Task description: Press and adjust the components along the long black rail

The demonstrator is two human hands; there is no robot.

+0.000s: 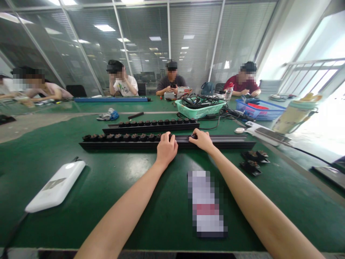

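Observation:
A long black rail [229, 143] lies crosswise on the green table, with a row of small black parts [126, 137] seated in its left portion. My left hand [166, 150] is closed over the rail's near wall, at the right end of that row; its fingertips partly cover a dark part in the channel. Farther right, my right hand [202, 140] pinches a small black part [193, 136] at the channel, mostly hidden by the fingers. Between the two hands a short stretch of bare channel shows. Several loose black parts [252, 158] lie right of the rail's end.
Behind is a second black rail [151, 127] filled with parts. A green basket [198, 112] of cables and a blue basket [265, 114] stand farther back. A white device [58, 185] lies left, a blurred phone-like object [206, 205] in front. Several people sit opposite.

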